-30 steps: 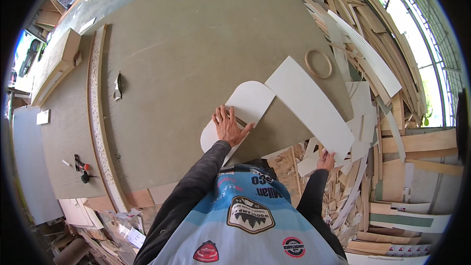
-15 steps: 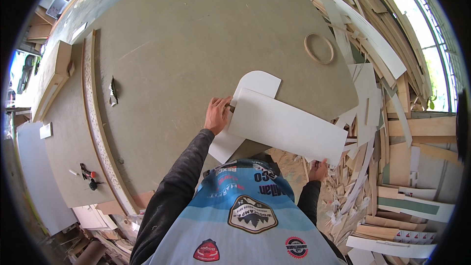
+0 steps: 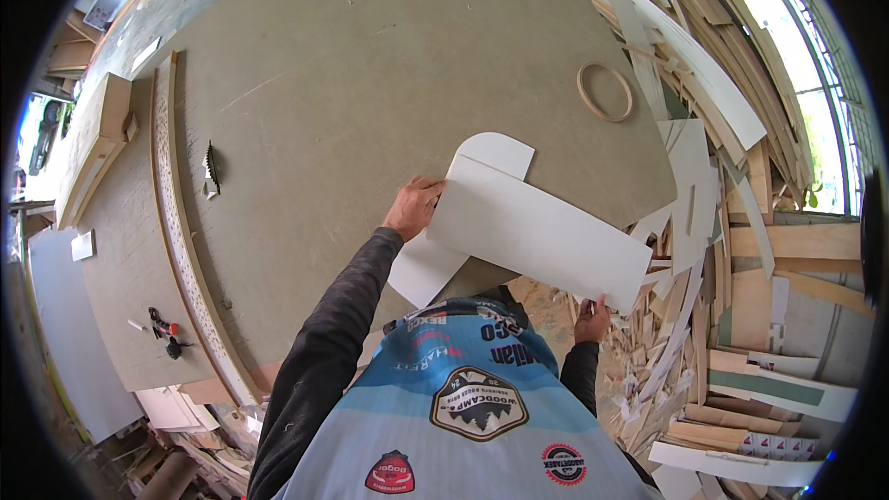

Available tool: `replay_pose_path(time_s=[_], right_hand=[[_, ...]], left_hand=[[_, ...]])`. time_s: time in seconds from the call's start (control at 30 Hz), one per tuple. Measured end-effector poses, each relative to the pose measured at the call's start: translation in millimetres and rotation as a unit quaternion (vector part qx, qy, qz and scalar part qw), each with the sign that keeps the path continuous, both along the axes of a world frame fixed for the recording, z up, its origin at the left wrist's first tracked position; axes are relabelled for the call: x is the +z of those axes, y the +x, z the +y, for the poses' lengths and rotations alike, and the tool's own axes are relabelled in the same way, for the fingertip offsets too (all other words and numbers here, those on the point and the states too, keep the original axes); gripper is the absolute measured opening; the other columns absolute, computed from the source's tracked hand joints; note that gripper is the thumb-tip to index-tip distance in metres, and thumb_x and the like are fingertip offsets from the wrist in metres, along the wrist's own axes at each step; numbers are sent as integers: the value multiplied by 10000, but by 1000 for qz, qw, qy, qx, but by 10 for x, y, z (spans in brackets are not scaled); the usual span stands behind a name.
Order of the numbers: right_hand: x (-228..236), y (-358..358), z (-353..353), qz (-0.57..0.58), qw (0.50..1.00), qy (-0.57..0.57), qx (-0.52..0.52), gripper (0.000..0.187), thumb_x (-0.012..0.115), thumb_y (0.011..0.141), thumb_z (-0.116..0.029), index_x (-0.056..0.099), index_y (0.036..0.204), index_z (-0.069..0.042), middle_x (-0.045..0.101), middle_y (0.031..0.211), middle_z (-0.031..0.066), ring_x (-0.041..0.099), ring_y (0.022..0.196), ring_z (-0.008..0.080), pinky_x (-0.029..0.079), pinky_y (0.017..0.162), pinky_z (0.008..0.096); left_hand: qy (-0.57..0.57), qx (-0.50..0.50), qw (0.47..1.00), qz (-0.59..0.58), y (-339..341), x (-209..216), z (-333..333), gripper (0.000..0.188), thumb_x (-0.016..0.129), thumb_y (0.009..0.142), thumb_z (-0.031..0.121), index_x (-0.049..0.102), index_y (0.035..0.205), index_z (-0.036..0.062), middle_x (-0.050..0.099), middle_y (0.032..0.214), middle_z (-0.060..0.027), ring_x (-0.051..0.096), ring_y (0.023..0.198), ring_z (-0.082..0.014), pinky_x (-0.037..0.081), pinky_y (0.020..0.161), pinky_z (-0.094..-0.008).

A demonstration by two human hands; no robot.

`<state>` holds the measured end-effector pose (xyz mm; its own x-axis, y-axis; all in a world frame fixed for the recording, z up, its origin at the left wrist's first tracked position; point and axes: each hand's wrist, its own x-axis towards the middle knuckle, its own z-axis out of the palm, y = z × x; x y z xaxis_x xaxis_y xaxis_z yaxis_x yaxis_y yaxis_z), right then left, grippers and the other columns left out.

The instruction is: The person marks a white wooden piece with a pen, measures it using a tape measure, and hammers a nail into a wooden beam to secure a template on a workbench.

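A long white rectangular panel (image 3: 542, 227) lies across a second white panel with a rounded end (image 3: 495, 152), whose lower part (image 3: 426, 268) shows beneath it. My left hand (image 3: 417, 207) is closed round the left end of the top panel, fingertips near its upper left corner. At the lower right corner my right hand (image 3: 593, 318) grips the panel's near edge, with some fingers hidden below. The right end of this panel reaches out past the table's edge.
The large brown tabletop (image 3: 324, 111) carries a wooden ring (image 3: 605, 92), a dark serrated piece (image 3: 211, 169), a long pale strip (image 3: 176, 222) and an orange-black power tool (image 3: 168, 333). Piled wood and board offcuts (image 3: 681, 213) crowd the right side.
The top panel has shifted slightly left, its left end a little farther from me, covering more of the rounded panel. Both hands have moved slightly with it, still gripping.
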<state>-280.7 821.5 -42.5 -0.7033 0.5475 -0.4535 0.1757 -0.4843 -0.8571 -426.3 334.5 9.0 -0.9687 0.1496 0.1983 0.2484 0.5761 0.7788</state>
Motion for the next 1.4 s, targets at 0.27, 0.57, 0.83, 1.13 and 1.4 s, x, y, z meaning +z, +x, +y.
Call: replay_pose_path(time_s=[0.27, 0.57, 0.83, 1.13, 1.4], right_hand=[[85, -53, -160, -28, 1000, 5, -4, 236, 671, 960, -178, 619, 1171, -88, 645, 1098, 20, 607, 973, 137, 534, 805, 276], [148, -113, -197, -40, 999, 1, 9, 272, 668, 952, -161, 585, 1207, -119, 633, 1094, 20, 611, 948, 150, 548, 779, 285], [160, -117, -165, -59, 998, -1, 2, 274, 669, 948, -131, 583, 1208, -149, 635, 1101, 10, 614, 917, 153, 550, 747, 298], [239, -162, -66, -71, 997, 13, 22, 281, 664, 942, -102, 610, 1217, -98, 656, 1096, 35, 640, 932, 164, 559, 775, 304], [247, -176, -10, -87, 996, -2, 17, 259, 661, 944, -93, 619, 1199, -88, 673, 1088, 28, 659, 939, 164, 563, 784, 307]], left_hand=[[-2, -18, 1000, -9, 5, 5, 122, 394, 560, 810, -62, 685, 1178, 4, 682, 1013, -163, 617, 922, -344, 524, 844, -424], [29, 27, 999, 19, 40, 92, 235, 329, 595, 804, -33, 676, 1123, -13, 650, 904, -162, 598, 835, -333, 500, 782, -422], [-51, 219, 967, -118, 39, 98, 639, 268, 780, 753, 105, 690, 984, 3, 612, 815, -147, 578, 755, -325, 465, 721, -438], [-44, 248, 937, -242, -104, 273, 729, 415, 761, 745, 108, 695, 1141, 4, 665, 971, -162, 617, 1028, -340, 463, 942, -445], [-16, 296, 928, -227, -145, 269, 911, 477, 756, 782, 121, 639, 1234, 23, 596, 1152, -159, 546, 1161, -345, 433, 993, -437]])
